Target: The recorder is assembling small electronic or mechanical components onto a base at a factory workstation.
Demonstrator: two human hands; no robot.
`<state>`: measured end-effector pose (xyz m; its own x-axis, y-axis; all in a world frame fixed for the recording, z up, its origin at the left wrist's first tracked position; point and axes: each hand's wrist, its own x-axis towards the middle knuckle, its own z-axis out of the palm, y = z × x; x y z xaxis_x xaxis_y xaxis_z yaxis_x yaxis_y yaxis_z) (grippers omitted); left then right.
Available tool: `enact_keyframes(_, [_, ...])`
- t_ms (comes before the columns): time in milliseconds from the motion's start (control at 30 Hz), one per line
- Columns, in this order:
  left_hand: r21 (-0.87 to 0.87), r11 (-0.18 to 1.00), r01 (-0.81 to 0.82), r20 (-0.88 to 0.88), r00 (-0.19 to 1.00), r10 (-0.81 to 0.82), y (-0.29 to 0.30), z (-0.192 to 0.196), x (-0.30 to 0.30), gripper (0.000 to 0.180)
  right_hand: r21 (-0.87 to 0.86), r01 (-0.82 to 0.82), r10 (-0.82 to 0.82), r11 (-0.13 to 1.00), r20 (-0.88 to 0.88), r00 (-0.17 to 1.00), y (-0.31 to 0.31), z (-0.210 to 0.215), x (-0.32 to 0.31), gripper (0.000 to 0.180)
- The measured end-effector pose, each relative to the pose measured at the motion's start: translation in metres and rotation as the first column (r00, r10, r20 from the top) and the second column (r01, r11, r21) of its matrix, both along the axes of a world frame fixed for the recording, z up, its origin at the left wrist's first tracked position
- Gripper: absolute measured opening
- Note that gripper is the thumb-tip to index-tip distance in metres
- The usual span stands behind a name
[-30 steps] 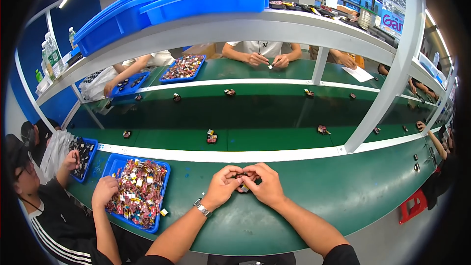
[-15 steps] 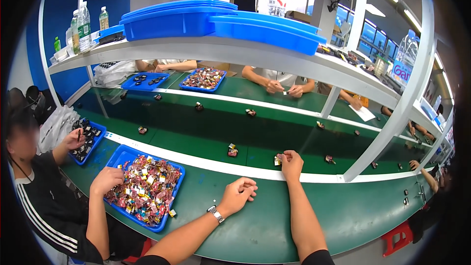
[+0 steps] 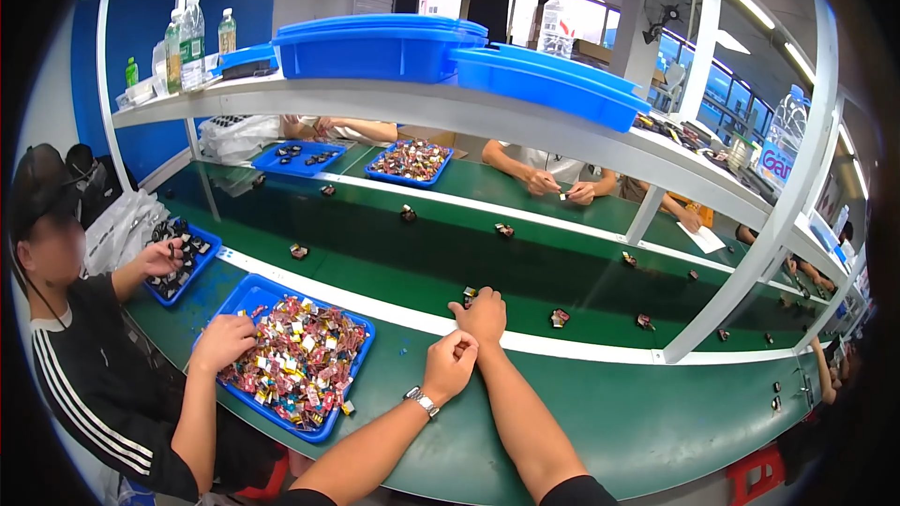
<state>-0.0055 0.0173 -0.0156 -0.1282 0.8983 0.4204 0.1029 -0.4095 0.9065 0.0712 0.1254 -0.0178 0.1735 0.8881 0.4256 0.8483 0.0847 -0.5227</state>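
Observation:
My right hand point(image 3: 482, 319) reaches over the dark green belt, thumb and fingers closed round a small dark electronic part point(image 3: 469, 296) with a pale label. The hand covers much of the part. My left hand point(image 3: 449, 367), with a metal watch point(image 3: 422, 400) on its wrist, is beside the right wrist, its fingers curled together; whatever they hold is hidden. Left of it lies a blue tray point(image 3: 228, 304) heaped with small red, yellow and white parts. Another similar part point(image 3: 559, 319) rests on the belt to the right of my right hand.
At left, a co-worker's hand point(image 3: 223, 342) touches the heaped tray; their other hand is by a blue tray point(image 3: 208, 242) of black parts. A white strip point(image 3: 600, 349) edges the belt. A white shelf point(image 3: 375, 94) with blue bins spans above. People sit across.
My right hand has gone from one part on the belt to another further left. My left hand has curled its fingers more and now lies close to the right wrist. The view has shifted slightly.

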Motion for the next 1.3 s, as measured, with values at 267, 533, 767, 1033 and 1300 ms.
enact_keyframes(267, [-0.214, 0.977, 0.015, 0.123, 0.992, 0.012, 0.004, -0.014, -0.016, 0.011, 0.068, -0.519, 0.478, 0.852, -0.502, 0.721, -0.074, 0.010, 0.078, 0.051])
enact_keyframes(533, [-0.502, 0.421, 0.756, 0.364, 0.626, -0.690, -0.009, 0.015, -0.006, 0.041, -0.010, -0.690, 0.663, 0.724, -0.267, 0.700, -0.156, 0.049, 0.135, 0.061])
enact_keyframes(767, [-0.409, 0.486, 0.772, 0.529, 0.635, -0.564, -0.013, 0.016, 0.000, 0.043, 0.265, -0.552, 0.593, 0.791, -0.108, 0.798, -0.152, 0.036, 0.133, 0.036])
enact_keyframes(1033, [-0.370, 0.563, 0.739, 0.510, 0.668, -0.542, -0.016, 0.008, -0.001, 0.030, 0.240, -0.472, 0.492, 0.848, -0.030, 0.870, -0.155, 0.036, 0.113, 0.017])
enact_keyframes(1300, [-0.420, 0.555, 0.718, 0.425, 0.696, -0.580, -0.017, 0.014, 0.002, 0.031, 0.341, -0.489, 0.482, 0.803, 0.110, 0.869, -0.158, 0.027, 0.118, 0.015])
